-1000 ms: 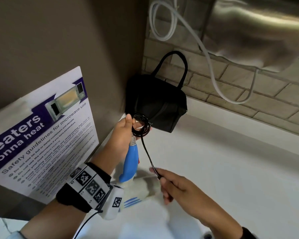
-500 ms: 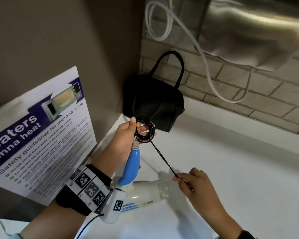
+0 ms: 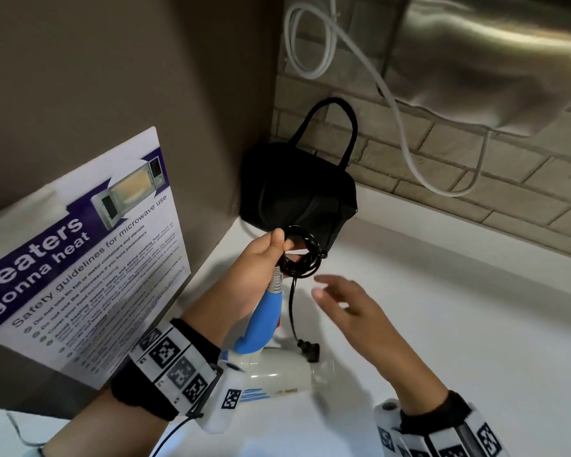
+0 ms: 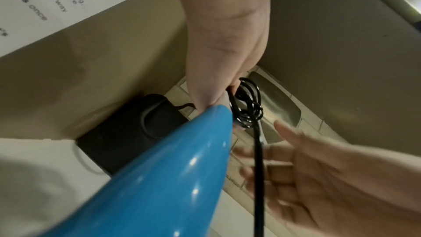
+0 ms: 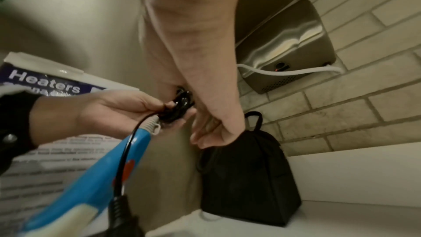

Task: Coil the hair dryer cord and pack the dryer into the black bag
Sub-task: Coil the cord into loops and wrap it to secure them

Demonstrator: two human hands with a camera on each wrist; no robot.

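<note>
Lower centre of the head view: hair dryer [image 3: 277,374], white barrel, blue handle, hung from the left hand [image 3: 261,258], which pinched the coiled cord [image 3: 302,255] at the handle's tip. The plug [image 3: 309,351] dangled free. Right hand [image 3: 353,308] empty, fingers spread. Judged: light rigid shell, springy cord; hold coil and handle together. Black bag [image 3: 297,189] in the corner behind. Poster [image 3: 80,258], left: "Heaters gonna heat", "Safety guidelines for microwave use".

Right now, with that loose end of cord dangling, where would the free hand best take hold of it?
Probably just above the plug, pinching the thin hanging cord from the right, where the open right hand is. The cord hangs straight below the coil pinched in the left hand, so that stretch is bare and reachable.
</note>
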